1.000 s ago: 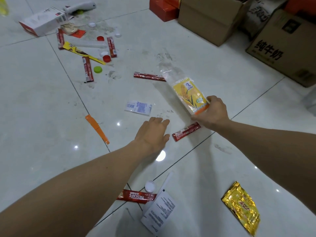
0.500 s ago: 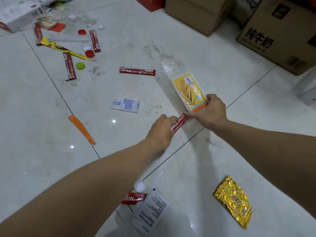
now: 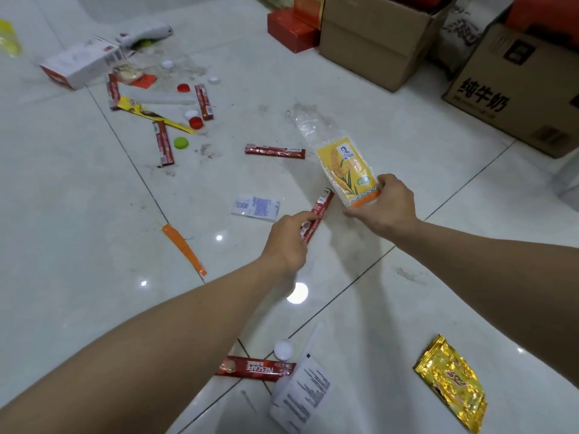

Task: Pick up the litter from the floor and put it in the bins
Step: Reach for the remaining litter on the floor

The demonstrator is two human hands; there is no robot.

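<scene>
A red sachet (image 3: 319,211) is pinched in the left hand (image 3: 289,242), its far end slanting up above the floor (image 3: 78,245). Just beside it, the right hand (image 3: 387,203) grips a yellow wrapper (image 3: 346,169) by its lower edge.

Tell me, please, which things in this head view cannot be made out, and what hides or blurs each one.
- Left hand, head view: its back covers the lower end of the red sachet, so the finger grip is unseen.
- Bins: none in the head view; only cardboard boxes, cut by the top and right edges.
- Yellow object, head view: cut by the left edge and blurred.
- Folded leaflet, head view: print too small to read.
</scene>
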